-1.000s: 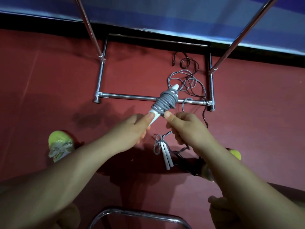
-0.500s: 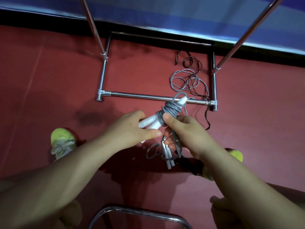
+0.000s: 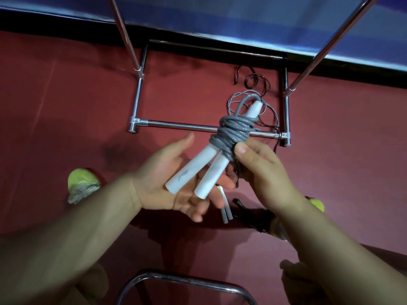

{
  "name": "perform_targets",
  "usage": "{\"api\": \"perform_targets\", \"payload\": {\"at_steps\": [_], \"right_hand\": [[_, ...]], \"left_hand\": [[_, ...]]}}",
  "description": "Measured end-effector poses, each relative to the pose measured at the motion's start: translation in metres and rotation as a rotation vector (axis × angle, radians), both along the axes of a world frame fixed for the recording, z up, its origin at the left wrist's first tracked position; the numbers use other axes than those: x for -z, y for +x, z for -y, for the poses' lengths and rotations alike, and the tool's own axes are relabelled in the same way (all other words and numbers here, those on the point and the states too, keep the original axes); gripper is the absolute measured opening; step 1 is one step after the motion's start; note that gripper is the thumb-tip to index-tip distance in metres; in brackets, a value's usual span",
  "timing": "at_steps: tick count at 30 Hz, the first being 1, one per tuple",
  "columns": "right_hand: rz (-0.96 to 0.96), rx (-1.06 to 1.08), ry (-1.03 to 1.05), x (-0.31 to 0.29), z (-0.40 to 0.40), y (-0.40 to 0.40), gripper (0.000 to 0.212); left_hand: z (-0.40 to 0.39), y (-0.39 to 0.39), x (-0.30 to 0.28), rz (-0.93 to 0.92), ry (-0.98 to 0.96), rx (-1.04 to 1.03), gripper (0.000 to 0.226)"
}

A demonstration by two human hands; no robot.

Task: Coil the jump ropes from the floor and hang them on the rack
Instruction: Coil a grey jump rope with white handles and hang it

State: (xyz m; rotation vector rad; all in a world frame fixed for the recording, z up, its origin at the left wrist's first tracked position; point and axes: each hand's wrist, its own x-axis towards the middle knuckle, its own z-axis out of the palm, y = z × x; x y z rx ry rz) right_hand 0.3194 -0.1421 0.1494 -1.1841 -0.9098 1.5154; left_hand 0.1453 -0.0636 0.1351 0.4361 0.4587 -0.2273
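Both forearms bare, no sleeves in view. Left hand (image 3: 174, 179) and right hand (image 3: 262, 170) bare: no gloves, rings, watch or wristband. Short unpainted nail on right thumb. Left shoe (image 3: 81, 184) neon yellow-green with pale grey laces. Right shoe (image 3: 317, 204) same yellow-green, mostly hidden behind right forearm. Legwear too dark to tell.

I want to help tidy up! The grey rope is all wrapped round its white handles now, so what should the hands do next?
Probably lift the bundle toward the rack to hang it. The cord is already wound tight; the right hand pinches the coil, and the open left hand only supports the handles.
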Motion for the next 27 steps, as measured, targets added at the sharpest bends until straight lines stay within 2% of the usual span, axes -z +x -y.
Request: {"api": "perform_targets", "payload": {"at_steps": [3,7,11,15,21,23,27], "right_hand": [[-0.011,-0.007,-0.098,-0.001,0.000,0.003,0.028],[0.414,-0.078,-0.332,0.002,0.000,0.005,0.053],[0.550,-0.112,-0.519,-0.002,-0.002,0.006,0.056],[0.561,-0.110,-0.571,-0.003,-0.005,0.008,0.048],[0.381,-0.011,-0.585,0.007,-0.004,0.006,0.017],[0.336,0.030,-0.593,0.008,-0.004,0.006,0.015],[0.335,0.120,-0.552,0.010,-0.004,0.004,0.027]], "left_hand": [[0.000,0.000,0.001,0.009,0.011,-0.022,0.080],[0.000,0.006,0.000,-0.233,0.134,-0.034,0.068],[0.006,0.012,-0.002,-0.380,0.304,0.036,0.053],[0.009,0.013,0.001,-0.475,0.552,0.073,0.052],[0.015,0.010,0.012,-0.570,1.029,0.158,0.054],[0.013,0.007,0.015,-0.593,1.088,0.152,0.055],[0.013,0.009,0.017,-0.667,1.108,0.051,0.051]]}}
